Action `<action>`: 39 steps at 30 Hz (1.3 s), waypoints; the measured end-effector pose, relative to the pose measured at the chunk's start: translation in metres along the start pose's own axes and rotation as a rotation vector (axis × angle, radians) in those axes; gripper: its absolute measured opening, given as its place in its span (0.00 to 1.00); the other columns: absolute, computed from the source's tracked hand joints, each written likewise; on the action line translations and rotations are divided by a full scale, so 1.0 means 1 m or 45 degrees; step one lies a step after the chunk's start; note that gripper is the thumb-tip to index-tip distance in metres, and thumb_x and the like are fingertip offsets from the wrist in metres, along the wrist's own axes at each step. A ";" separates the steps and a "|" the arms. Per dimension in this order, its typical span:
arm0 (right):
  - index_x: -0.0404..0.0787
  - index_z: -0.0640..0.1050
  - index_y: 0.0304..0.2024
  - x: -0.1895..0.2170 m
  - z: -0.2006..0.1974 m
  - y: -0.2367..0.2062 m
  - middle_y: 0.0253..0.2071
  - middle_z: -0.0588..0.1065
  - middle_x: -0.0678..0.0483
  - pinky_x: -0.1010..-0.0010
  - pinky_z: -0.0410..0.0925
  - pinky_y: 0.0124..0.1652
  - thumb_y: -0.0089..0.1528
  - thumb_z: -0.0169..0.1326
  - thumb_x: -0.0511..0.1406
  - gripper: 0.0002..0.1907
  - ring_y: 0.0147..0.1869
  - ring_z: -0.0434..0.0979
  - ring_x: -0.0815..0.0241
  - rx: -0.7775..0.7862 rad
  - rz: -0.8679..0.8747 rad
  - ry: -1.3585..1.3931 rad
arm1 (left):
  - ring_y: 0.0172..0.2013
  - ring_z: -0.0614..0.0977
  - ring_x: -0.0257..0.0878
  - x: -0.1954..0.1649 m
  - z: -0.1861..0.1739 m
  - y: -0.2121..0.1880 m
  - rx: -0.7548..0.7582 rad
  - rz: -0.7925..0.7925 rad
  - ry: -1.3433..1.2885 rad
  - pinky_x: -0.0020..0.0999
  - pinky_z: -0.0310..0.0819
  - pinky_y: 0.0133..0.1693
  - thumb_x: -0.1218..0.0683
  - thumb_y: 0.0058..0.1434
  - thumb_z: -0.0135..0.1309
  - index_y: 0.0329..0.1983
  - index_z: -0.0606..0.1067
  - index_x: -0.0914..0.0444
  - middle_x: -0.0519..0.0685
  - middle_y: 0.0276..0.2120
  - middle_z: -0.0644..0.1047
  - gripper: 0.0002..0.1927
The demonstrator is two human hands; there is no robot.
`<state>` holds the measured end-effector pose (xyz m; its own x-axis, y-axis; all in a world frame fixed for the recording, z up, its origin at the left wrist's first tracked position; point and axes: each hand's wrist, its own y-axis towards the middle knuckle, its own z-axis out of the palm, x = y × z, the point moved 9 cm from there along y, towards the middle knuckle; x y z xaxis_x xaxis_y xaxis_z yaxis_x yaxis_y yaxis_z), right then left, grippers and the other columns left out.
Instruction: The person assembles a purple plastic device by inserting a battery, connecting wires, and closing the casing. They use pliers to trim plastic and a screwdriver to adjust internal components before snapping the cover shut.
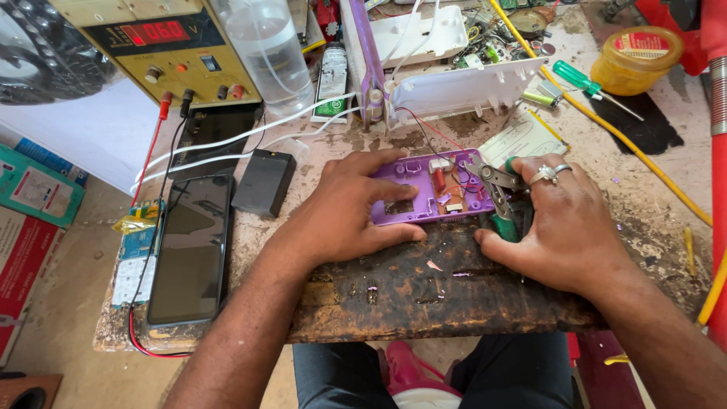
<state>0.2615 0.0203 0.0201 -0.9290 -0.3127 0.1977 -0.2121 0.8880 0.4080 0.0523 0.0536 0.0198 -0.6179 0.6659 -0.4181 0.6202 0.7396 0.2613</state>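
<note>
At the far left of the bench (pixel 394 299) a phone (pixel 191 250) is laid face up beside a small circuit board (pixel 136 254), well apart from the work, with a black block (pixel 263 182) just to its right; red and black leads are run past them from the power supply (pixel 163 49) at the back. The left hand (pixel 344 212) is spread flat and open, gripping nothing, with its fingers pressed on the left end of the purple case (pixel 428 189), seemingly so that the case is kept from sliding. The case is set near the front middle of the bench, lying flat with its open inside turned up; a square cut-out, moulded ribs, a small brown board and thin red wires are seen within it. At its right end the pliers (pixel 496 193) are held, green-handled, their metal nose pointed into the case; whether anything is pinched there cannot be told. The right hand (pixel 560 223), ringed, is closed round the handles, its heel rested on the bench, probably for steadiness. Behind, a white housing (pixel 469 87), a green screwdriver (pixel 583 79) and a yellow jar (pixel 636 60) are left within reach.
</note>
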 end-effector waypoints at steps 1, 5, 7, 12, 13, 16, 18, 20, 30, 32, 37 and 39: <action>0.31 0.73 0.56 -0.001 0.000 0.000 0.53 0.73 0.38 0.51 0.65 0.57 0.40 0.69 0.51 0.48 0.58 0.72 0.36 0.003 0.006 0.010 | 0.67 0.65 0.58 0.000 -0.001 0.000 -0.014 0.001 -0.049 0.56 0.55 0.64 0.34 0.50 0.66 0.51 0.83 0.55 0.59 0.66 0.68 0.30; 0.31 0.73 0.57 -0.003 0.000 -0.001 0.53 0.72 0.38 0.50 0.65 0.57 0.41 0.70 0.51 0.48 0.57 0.72 0.37 0.013 0.023 0.041 | 0.66 0.69 0.59 -0.004 -0.013 0.001 -0.179 0.077 -0.210 0.53 0.61 0.63 0.41 0.60 0.62 0.43 0.81 0.61 0.61 0.64 0.72 0.20; 0.30 0.73 0.57 -0.005 -0.001 -0.002 0.52 0.72 0.38 0.51 0.65 0.56 0.41 0.70 0.51 0.48 0.57 0.72 0.37 0.011 0.043 0.073 | 0.62 0.75 0.56 -0.006 -0.021 0.001 -0.290 0.109 -0.253 0.49 0.69 0.61 0.48 0.65 0.60 0.41 0.79 0.63 0.60 0.58 0.76 0.13; 0.27 0.72 0.57 -0.015 -0.004 -0.005 0.53 0.72 0.36 0.52 0.66 0.56 0.45 0.70 0.50 0.46 0.57 0.72 0.37 -0.057 0.106 0.154 | 0.45 0.84 0.50 -0.004 -0.035 0.008 -0.388 0.050 -0.159 0.45 0.78 0.48 0.60 0.61 0.60 0.40 0.79 0.64 0.53 0.42 0.83 0.05; 0.26 0.71 0.57 -0.018 -0.005 -0.006 0.53 0.72 0.36 0.52 0.66 0.56 0.46 0.70 0.50 0.47 0.58 0.72 0.38 -0.081 0.115 0.168 | 0.45 0.84 0.50 -0.007 -0.036 0.010 -0.380 0.063 -0.121 0.45 0.78 0.47 0.60 0.61 0.60 0.40 0.80 0.63 0.53 0.42 0.83 0.05; 0.25 0.70 0.58 -0.023 -0.010 -0.007 0.53 0.72 0.35 0.52 0.67 0.57 0.47 0.70 0.50 0.48 0.58 0.72 0.38 -0.158 0.133 0.201 | 0.43 0.83 0.48 -0.020 -0.035 0.015 -0.344 0.133 0.007 0.45 0.76 0.47 0.60 0.59 0.61 0.39 0.82 0.60 0.51 0.40 0.82 0.05; 0.25 0.70 0.59 -0.025 -0.014 -0.008 0.53 0.72 0.35 0.52 0.67 0.57 0.48 0.70 0.49 0.47 0.59 0.73 0.38 -0.212 0.140 0.209 | 0.41 0.83 0.45 -0.035 -0.029 0.020 -0.298 0.216 0.111 0.45 0.74 0.48 0.59 0.59 0.62 0.37 0.83 0.57 0.49 0.36 0.82 0.04; 0.25 0.70 0.58 -0.028 -0.015 -0.009 0.52 0.72 0.36 0.53 0.67 0.56 0.47 0.71 0.49 0.46 0.58 0.73 0.39 -0.219 0.168 0.216 | 0.40 0.82 0.47 -0.046 -0.030 0.021 -0.305 0.289 0.135 0.46 0.72 0.45 0.56 0.57 0.62 0.36 0.84 0.56 0.49 0.35 0.82 0.05; 0.26 0.70 0.57 -0.026 -0.018 -0.010 0.52 0.73 0.36 0.53 0.67 0.57 0.48 0.71 0.48 0.46 0.57 0.73 0.39 -0.263 0.165 0.189 | 0.34 0.84 0.56 -0.050 0.003 0.047 -0.024 -0.129 0.319 0.54 0.77 0.36 0.45 0.56 0.62 0.29 0.82 0.60 0.56 0.28 0.81 0.14; 0.26 0.70 0.57 -0.025 -0.017 -0.010 0.52 0.73 0.36 0.53 0.67 0.56 0.47 0.71 0.48 0.46 0.57 0.73 0.38 -0.254 0.158 0.184 | 0.33 0.84 0.57 -0.051 0.005 0.048 -0.046 -0.156 0.334 0.55 0.77 0.36 0.47 0.56 0.61 0.28 0.82 0.61 0.57 0.28 0.81 0.13; 0.25 0.71 0.57 -0.022 -0.019 -0.009 0.53 0.73 0.35 0.52 0.66 0.57 0.47 0.72 0.48 0.46 0.58 0.72 0.37 -0.271 0.121 0.154 | 0.32 0.84 0.57 -0.043 0.006 0.048 -0.071 -0.238 0.280 0.54 0.78 0.37 0.50 0.54 0.61 0.27 0.82 0.62 0.58 0.27 0.81 0.10; 0.26 0.71 0.56 -0.024 -0.019 -0.008 0.52 0.72 0.36 0.53 0.67 0.57 0.47 0.72 0.48 0.45 0.58 0.73 0.38 -0.259 0.147 0.157 | 0.32 0.83 0.57 -0.031 0.012 0.048 0.008 -0.359 0.175 0.54 0.77 0.38 0.49 0.55 0.60 0.27 0.83 0.61 0.57 0.27 0.81 0.10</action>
<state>0.2911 0.0141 0.0285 -0.8969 -0.2629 0.3557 -0.0297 0.8381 0.5446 0.1070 0.0669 0.0344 -0.8253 0.4421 -0.3514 0.4181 0.8966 0.1461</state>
